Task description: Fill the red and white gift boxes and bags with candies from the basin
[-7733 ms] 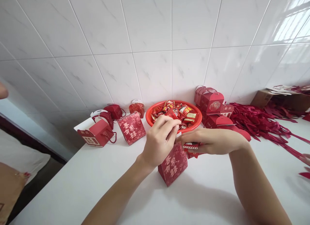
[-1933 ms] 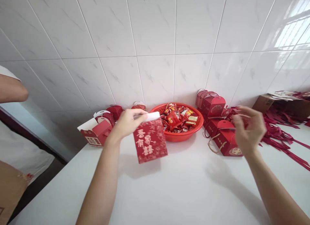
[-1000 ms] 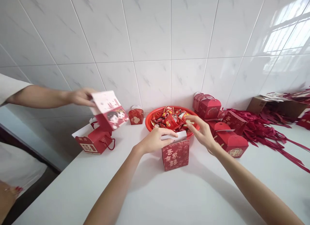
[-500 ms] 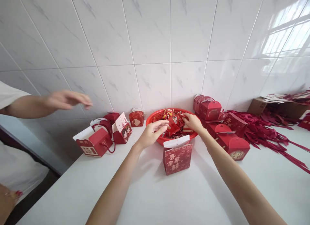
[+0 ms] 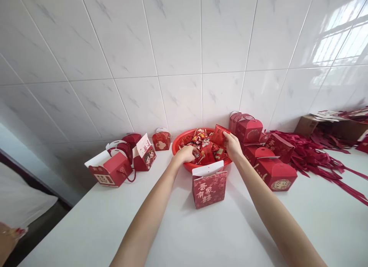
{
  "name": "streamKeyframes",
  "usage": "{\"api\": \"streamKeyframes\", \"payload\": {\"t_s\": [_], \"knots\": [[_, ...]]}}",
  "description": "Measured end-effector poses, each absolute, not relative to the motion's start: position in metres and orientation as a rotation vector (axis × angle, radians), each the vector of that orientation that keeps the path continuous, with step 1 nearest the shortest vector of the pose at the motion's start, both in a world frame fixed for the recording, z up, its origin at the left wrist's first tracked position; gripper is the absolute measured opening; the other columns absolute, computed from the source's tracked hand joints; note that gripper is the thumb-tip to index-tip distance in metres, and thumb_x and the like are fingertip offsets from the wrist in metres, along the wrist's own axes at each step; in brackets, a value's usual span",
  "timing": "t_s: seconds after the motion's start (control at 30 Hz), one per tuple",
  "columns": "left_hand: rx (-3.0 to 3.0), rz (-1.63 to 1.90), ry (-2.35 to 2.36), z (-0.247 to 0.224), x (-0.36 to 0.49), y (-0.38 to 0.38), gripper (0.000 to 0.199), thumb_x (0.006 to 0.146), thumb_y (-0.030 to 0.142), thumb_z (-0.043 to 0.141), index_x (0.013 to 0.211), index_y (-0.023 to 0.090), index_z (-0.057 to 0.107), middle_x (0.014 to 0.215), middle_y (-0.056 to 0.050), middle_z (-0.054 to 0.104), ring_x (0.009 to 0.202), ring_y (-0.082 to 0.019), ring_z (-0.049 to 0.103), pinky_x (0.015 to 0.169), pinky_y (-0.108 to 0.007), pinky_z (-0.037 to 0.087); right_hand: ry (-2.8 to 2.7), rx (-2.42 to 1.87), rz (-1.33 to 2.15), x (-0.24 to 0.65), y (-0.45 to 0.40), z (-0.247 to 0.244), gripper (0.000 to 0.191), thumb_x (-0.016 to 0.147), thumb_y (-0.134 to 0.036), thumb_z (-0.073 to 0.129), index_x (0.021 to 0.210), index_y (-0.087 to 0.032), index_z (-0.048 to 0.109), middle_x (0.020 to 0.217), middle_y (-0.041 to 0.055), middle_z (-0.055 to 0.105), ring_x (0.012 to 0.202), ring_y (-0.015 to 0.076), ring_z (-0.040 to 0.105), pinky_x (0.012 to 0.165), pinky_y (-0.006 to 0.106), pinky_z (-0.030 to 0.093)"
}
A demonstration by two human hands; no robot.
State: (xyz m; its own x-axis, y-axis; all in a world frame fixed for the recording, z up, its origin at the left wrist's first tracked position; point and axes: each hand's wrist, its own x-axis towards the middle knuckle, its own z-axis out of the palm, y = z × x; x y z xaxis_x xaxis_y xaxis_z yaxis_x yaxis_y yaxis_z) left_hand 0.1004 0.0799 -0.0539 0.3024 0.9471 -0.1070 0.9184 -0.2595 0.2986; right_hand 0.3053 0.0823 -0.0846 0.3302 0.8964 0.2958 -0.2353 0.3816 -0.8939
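Observation:
A round red plastic basket (image 5: 178, 138) against the wall holds many shiny wrapped candies (image 5: 205, 146). Over its right side, my right hand (image 5: 233, 145) pinches a flat red packet (image 5: 219, 134) between thumb and fingers. My left hand (image 5: 186, 154) reaches into the basket's left side, fingers curled down among the candies; what they grip is hidden. Just in front of the basket, between my forearms, a red gift box (image 5: 209, 189) with white characters stands upright, its white inner flap raised at the top.
Several red gift boxes (image 5: 110, 168) stand to the left, one with its lid up. More closed boxes (image 5: 274, 173) are grouped right of the basket. Beyond them lie dark red ribbons (image 5: 312, 156) and a cardboard box (image 5: 304, 126). A tiled wall (image 5: 184, 94) bounds the back of the white table (image 5: 184, 236).
My right hand has lifted a red packet from the candies. My left hand has lowered into the basket, its fingers curling. The other person's arm at the left has left the view.

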Motion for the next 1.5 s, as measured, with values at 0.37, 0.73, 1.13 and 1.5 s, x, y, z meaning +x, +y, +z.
{"api": "streamKeyframes", "payload": {"t_s": [0.37, 0.73, 1.13, 1.5], "knots": [[2.178, 0.735, 1.586, -0.066, 0.096, 0.086, 0.014, 0.086, 0.02, 0.06, 0.091, 0.019, 0.073, 0.097, -0.006, 0.077, 0.091, -0.021, 0.07, 0.081, -0.028, 0.051, -0.679, -0.619, 0.791, 0.301, 0.079, -0.085, 0.021, 0.067, -0.04, 0.078, 0.075, -0.023, 0.067, 0.072, -0.005, 0.072, 0.072, 0.0151, 0.064, 0.071, 0.027, 0.054], [1.777, 1.181, 1.65, -0.068, 0.095, 0.088, 0.019, 0.087, 0.031, 0.054, 0.07, 0.022, 0.053, 0.074, 0.0, 0.066, 0.077, -0.018, 0.064, 0.072, -0.027, 0.047, -0.757, -0.712, 1.146, 0.289, 0.074, -0.085, 0.027, 0.063, -0.041, 0.082, 0.07, -0.024, 0.062, 0.064, -0.0058, 0.067, 0.06, 0.0165, 0.062, 0.055, 0.029, 0.053], [2.336, 0.483, 1.684, -0.072, 0.099, 0.091, 0.041, 0.062, 0.005, 0.069, 0.097, 0.024, 0.078, 0.117, -0.01, 0.069, 0.11, -0.03, 0.064, 0.088, -0.033, 0.049, -0.792, -0.75, 1.105, 0.29, 0.071, -0.083, 0.031, 0.059, -0.045, 0.083, 0.071, -0.025, 0.064, 0.071, -0.0049, 0.071, 0.069, 0.0176, 0.065, 0.065, 0.029, 0.053], [1.709, 1.444, 1.29, -0.074, 0.092, 0.087, 0.02, 0.078, 0.037, 0.066, 0.079, 0.017, 0.069, 0.075, -0.003, 0.072, 0.071, -0.018, 0.066, 0.063, -0.024, 0.049, -0.909, -0.621, 1.181, 0.288, 0.063, -0.077, 0.038, 0.053, -0.044, 0.09, 0.078, -0.021, 0.073, 0.075, 0.0006, 0.077, 0.071, 0.0208, 0.071, 0.071, 0.032, 0.058]]}}
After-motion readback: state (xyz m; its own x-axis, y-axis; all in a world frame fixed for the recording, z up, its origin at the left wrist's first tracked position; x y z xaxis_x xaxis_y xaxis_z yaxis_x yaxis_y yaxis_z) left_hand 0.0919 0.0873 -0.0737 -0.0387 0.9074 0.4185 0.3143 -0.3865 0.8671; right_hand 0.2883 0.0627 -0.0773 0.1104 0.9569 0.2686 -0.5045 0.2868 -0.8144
